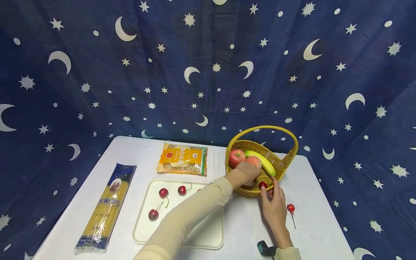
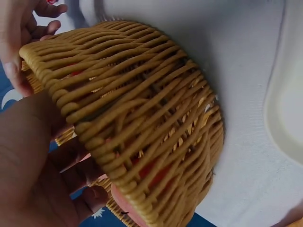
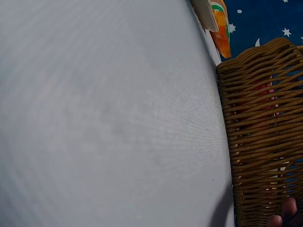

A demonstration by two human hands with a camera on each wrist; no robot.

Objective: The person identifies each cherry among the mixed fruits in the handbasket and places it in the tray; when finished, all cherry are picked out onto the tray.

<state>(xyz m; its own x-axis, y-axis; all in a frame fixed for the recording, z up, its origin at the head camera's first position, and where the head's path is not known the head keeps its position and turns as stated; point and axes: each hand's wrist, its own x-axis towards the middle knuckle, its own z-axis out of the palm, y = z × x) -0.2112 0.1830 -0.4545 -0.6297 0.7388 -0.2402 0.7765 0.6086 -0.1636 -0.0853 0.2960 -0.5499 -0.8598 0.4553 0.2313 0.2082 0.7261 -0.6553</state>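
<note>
The wicker basket (image 1: 248, 191) holds a red apple (image 1: 237, 157), a yellow banana (image 1: 268, 167) and a pinkish peach (image 1: 255, 161). My left hand (image 1: 244, 174) reaches over the near rim into it, fingers bent beside the peach and overlapping its lower part; I cannot tell whether they grip it. At the basket's front right, my right hand (image 1: 274, 204) grips the rim, index finger over the edge and other fingers against the outer weave. A dark red cherry (image 1: 263, 185) shows just inside the rim, by the right thumb. Right fingertips (image 3: 288, 208) appear low in the right wrist view.
Cherries with stems, one a dark red cherry (image 1: 163, 193), lie on a cream tray (image 1: 139, 231) left of the basket. An orange grain packet (image 1: 182, 159) lies behind it, a pasta packet (image 1: 105, 209) far left. A red lollipop (image 1: 291, 209) lies right of my right hand.
</note>
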